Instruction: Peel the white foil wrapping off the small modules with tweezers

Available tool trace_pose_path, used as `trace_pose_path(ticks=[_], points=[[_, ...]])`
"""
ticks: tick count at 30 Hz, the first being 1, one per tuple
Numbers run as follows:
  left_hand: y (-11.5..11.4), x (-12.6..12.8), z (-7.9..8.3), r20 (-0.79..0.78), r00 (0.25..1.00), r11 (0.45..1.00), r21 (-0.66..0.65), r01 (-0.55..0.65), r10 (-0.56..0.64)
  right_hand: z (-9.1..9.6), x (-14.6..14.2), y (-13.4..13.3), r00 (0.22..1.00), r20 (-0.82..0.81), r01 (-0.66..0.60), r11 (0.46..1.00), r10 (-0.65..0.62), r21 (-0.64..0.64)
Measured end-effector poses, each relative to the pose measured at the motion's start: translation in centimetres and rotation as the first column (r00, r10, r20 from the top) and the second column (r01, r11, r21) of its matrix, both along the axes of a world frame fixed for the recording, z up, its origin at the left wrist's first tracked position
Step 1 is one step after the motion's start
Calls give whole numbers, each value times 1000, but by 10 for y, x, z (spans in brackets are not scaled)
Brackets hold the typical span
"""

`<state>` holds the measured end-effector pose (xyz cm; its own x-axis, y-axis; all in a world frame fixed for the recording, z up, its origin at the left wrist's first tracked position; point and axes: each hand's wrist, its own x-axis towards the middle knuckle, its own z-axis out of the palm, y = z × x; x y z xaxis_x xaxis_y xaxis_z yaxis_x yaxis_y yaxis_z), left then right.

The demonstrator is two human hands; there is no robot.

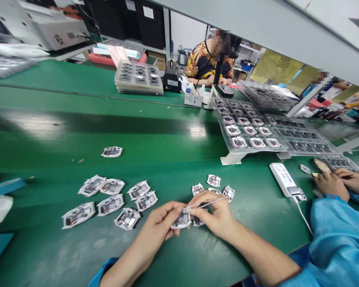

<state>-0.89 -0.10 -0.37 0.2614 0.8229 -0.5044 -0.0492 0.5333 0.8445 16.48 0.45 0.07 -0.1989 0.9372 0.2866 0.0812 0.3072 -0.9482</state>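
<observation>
My left hand (158, 223) is closed on a small watch-like circuit module (182, 221) with a white frame, pinched between thumb and fingers just above the bench. In my right hand (219, 217) is a pair of thin tweezers (209, 203), its tips at the module's upper edge, close to my left thumb. Whatever lies at the tips is too small to make out. Left of my hands, several similar modules (127, 218) lie loose, with one module (112, 151) farther back. More modules (213, 180) sit beyond my right hand, which partly covers some of them.
Trays of modules (247, 123) stand raised on white brackets at the right. A white device with a cable (283, 179) lies near a co-worker's hands (332, 185) and blue sleeve. Stacked trays (138, 78) and a small box of bottles (193, 99) are behind. Another person sits opposite.
</observation>
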Motion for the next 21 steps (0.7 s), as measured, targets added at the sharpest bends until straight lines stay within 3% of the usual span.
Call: trace_pose_path(ticks=[4,7,21], points=[[0,0,0,5,1000,1000,-14,-6,6,-1,-2,0,995,-101,-24,989,10,-144],[0,0,2,-5,1000,1000,-17,-18,18,-4,-3,0,988,-152,-29,982,0,-184],[-1,1,2,1,998,996,-56,-65,65,-4,-2,0,1000,-28,-1,1000,0,-12]])
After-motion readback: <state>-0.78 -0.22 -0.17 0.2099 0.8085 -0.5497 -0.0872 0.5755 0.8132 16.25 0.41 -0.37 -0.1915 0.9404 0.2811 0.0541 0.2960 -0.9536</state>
